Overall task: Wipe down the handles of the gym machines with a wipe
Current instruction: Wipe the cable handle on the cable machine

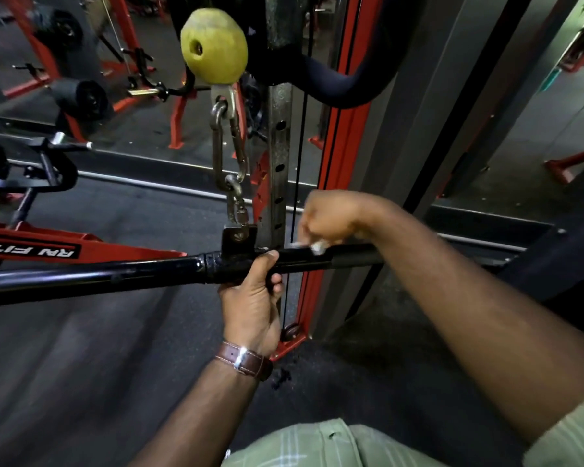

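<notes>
A long black pulldown bar [91, 276] runs across the view, hanging by carabiners [231, 153] under a yellow-green ball stopper [213, 47]. My left hand [253, 298], with a brown watch strap on the wrist, grips the bar from below just right of its centre bracket [238, 237]. My right hand [331, 219] is curled over the bar further right and pinches a small white wipe [314, 246] against it. The hand is blurred, and most of the wipe is hidden under the fingers.
A perforated steel upright [279, 146] and a red frame post [343, 129] stand just behind the bar, with a black cable beside them. A red machine with black plates [31, 244] sits at left. A curved black bar [334, 82] hangs above. Dark rubber floor lies below.
</notes>
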`<state>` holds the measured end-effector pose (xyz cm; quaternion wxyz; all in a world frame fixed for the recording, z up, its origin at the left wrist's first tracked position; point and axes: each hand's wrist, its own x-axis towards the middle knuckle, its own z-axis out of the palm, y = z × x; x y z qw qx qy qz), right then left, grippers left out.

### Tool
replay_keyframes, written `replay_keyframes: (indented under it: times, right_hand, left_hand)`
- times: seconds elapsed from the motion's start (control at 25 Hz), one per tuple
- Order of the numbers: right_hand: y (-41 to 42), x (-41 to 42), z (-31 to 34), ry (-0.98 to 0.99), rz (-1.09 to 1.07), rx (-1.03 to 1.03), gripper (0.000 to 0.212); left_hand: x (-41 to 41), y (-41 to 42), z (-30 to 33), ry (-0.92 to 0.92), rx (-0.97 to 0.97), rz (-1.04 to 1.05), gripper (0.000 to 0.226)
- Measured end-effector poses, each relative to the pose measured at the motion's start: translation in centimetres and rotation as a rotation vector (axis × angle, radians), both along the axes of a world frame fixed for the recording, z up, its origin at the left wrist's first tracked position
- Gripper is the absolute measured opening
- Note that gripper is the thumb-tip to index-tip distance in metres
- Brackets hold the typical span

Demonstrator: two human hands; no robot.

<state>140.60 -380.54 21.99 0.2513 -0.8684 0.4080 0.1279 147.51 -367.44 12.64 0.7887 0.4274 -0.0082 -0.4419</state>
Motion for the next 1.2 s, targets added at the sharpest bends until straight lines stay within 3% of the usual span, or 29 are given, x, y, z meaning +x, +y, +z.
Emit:
replay_keyframes:
  times: [0.08, 0.12, 0.24, 0.28, 0.4, 0.48, 0.6, 0.64, 0.76, 0.8, 0.92, 0.96, 1.12, 1.2]
  right_hand:
    - [1.9, 1.0, -0.7, -0.3, -0.062, 0.058, 0.012]
    - [2.4, 0.9, -1.2, -0.356, -0.105, -0.029, 0.01]
    - [3.7, -1.3, -3.5, -0.288, -0.345, -0.404, 0.013]
    - [4.9, -1.9, -4.6, -0.352, -0.351, -0.499, 0.014]
    - [9.1, -1.2, -8.2, -0.788, -0.05, -0.567, 0.01]
    - [8.8, -2.2, -9.8, -0.93, -0.007, -0.641, 0.013]
    - [7.2, -3.8, -11.3, -1.118, -0.3, -0.747, 0.008]
    - [7.5, -3.2, -11.6, -1.141, -0.321, -0.746, 0.009]
    - [8.4, -1.7, -12.4, -1.108, -0.057, -0.821, 0.025]
    - [7.6, -2.2, -12.5, -1.132, -0.058, -0.842, 0.027]
    - [5.6, -4.2, -12.4, -1.267, -0.467, -0.832, 0.014]
    - [5.9, -3.8, -12.4, -1.27, -0.501, -0.835, 0.012]
    - [8.0, -1.7, -12.9, -1.198, -0.119, -0.864, 0.015]
    - [6.9, -3.0, -13.0, -1.233, -0.26, -0.841, 0.016]
  left_hand:
    - [0.4, -0.4, 0.2, -0.001, 0.003, 0.027, 0.013]
    - [0.5, -0.5, 0.4, 0.0, 0.005, 0.041, 0.015]
    - [0.7, -0.4, 0.4, 0.011, 0.001, 0.05, 0.019]
    - [0.6, -0.4, 0.3, 0.01, 0.005, 0.057, 0.019]
    - [0.5, -0.3, 0.4, 0.027, 0.024, 0.085, 0.018]
    - [0.2, -0.3, 0.8, 0.025, 0.022, 0.085, 0.02]
    - [-0.2, -0.4, 1.2, 0.011, 0.035, 0.1, 0.025]
    - [-0.4, -0.4, 1.2, 0.021, 0.038, 0.104, 0.024]
    - [-0.7, -0.4, 1.3, 0.073, 0.038, 0.093, 0.02]
    - [-0.5, -0.3, 1.2, 0.082, 0.051, 0.085, 0.019]
    - [-0.2, -0.1, 1.3, 0.05, 0.078, 0.054, 0.017]
    - [-0.2, -0.2, 1.4, 0.054, 0.077, 0.056, 0.017]
    - [-0.3, 0.0, 1.7, 0.064, 0.113, 0.066, 0.016]
    - [-0.3, 0.2, 1.6, 0.032, 0.143, 0.048, 0.016]
